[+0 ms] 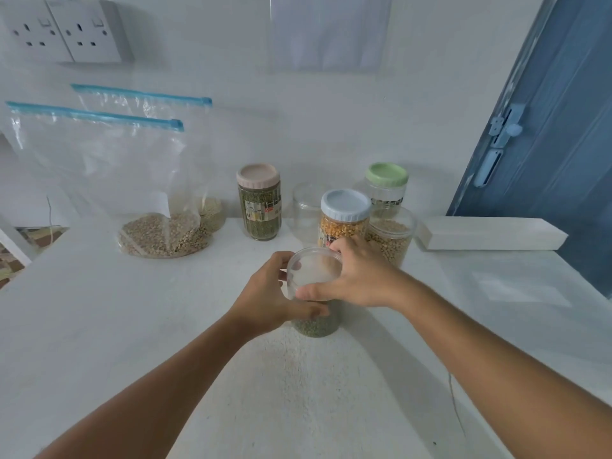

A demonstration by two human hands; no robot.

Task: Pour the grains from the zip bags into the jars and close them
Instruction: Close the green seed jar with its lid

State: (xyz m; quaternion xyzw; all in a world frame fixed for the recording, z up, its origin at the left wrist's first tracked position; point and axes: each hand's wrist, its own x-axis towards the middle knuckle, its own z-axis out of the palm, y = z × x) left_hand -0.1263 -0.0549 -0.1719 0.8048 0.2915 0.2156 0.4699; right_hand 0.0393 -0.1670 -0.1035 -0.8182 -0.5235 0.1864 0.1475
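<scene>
A clear jar (318, 324) with green grains in its bottom stands on the white table (99, 309) in front of me. My left hand (271, 296) wraps around its side. My right hand (357, 276) grips the clear lid (314, 268) on top of the jar. Two zip bags with blue seals lean against the wall at the left: the front one (109, 180) holds beige grains, the one behind (149, 104) is mostly hidden. Behind the held jar stand a pink-lidded jar (260, 202) of green grains, a blue-lidded jar (344, 215) of yellow corn, a green-lidded jar (386, 185) and a clear jar (392, 238) of beige grains.
An empty clear jar (306, 210) stands between the pink-lidded and blue-lidded jars. A white box (490, 233) lies at the right, near a blue door (556, 127). Wall sockets (63, 31) sit high at the left. The table's left edge drops off near a patterned floor (13, 256).
</scene>
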